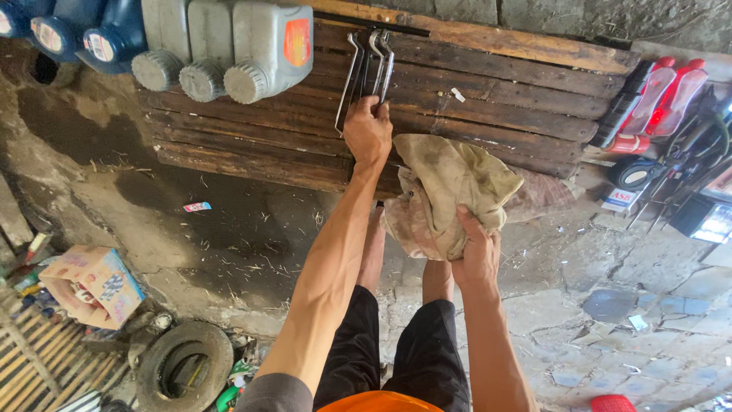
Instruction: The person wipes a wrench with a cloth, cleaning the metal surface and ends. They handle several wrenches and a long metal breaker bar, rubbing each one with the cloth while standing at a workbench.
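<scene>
The left hand (367, 131), upper centre of the frame, is closed around the lower ends of a set of bent metal wrenches (366, 72) that hang from a dark bar (371, 24) at the top edge of a wooden rack (488, 99). The right hand (476, 255), at centre, is clenched on the lower folds of a stained beige rag (446, 194), held just right of the left wrist. The wrenches appear stiff, fairly heavy and possibly oily, so they are likely to slip; grip is best taken on the straight shanks below the bends. The rag is soft, light and limp; it can be bunched anywhere. Packages: three grey jugs (229, 46) with ribbed caps lie on the rack at upper left, one bearing an orange label; three blue bottles (69, 30) with round pale labels lie at the far upper left corner. Red-and-clear bottles (659, 95) lie at upper right, above a small white-and-red box (621, 200). A crumpled carton (95, 284) in orange, blue and white lies at lower left, near a tyre (183, 366) on the ground.
</scene>
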